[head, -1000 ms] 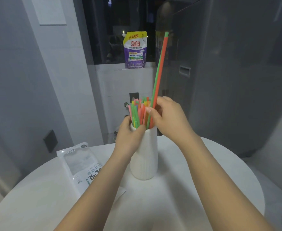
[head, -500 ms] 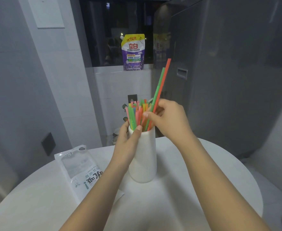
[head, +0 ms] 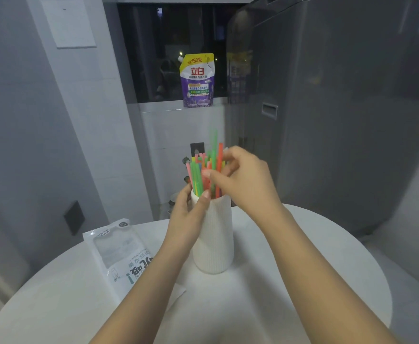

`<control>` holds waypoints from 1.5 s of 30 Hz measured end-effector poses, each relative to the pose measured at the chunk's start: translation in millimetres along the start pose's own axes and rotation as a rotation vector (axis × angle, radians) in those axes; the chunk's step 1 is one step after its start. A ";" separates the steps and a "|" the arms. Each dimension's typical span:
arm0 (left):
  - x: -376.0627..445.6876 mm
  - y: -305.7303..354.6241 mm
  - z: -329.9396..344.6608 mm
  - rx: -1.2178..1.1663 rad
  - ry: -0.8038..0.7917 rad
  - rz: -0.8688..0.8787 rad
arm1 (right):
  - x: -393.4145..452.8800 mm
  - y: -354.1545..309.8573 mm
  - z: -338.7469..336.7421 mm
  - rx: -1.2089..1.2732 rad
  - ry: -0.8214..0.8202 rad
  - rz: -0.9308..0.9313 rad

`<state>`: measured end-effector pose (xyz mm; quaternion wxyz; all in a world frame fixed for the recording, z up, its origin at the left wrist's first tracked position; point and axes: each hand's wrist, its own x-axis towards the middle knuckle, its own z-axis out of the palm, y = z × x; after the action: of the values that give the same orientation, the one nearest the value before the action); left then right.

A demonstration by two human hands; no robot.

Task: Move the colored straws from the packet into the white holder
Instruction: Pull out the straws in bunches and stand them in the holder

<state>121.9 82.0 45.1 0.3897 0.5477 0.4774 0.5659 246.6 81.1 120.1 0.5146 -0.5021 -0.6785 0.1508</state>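
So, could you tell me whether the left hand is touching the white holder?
Touching. The head view shows the left hand wrapped around the white holder's neck, thumb on its rim.

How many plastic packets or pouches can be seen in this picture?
2. The straw packet lies flat on the white table, left of the holder. The purple pouch stands on the window ledge behind.

Head-worn camera looks forward and down, close over the table (head: 302, 256).

Surfaces we see
Matt ribbed holder (head: 213, 239); beside it, a glossy plastic packet (head: 119, 254); in it, smooth plastic straws (head: 198, 175).
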 end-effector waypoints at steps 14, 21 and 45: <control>0.3 -2.6 1.1 -0.003 0.008 0.004 | -0.2 1.0 -5.7 0.053 0.125 -0.154; -1.9 -1.8 1.1 0.069 0.012 0.087 | 0.5 3.5 -7.6 -0.068 0.106 -0.208; -13.0 36.7 -38.3 0.487 0.110 0.294 | -19.2 -5.0 9.6 -0.112 0.126 -0.434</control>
<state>88.2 56.3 79.6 0.1338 0.6569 0.5352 0.5139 235.2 65.8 109.1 0.5475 -0.3809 -0.7443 -0.0329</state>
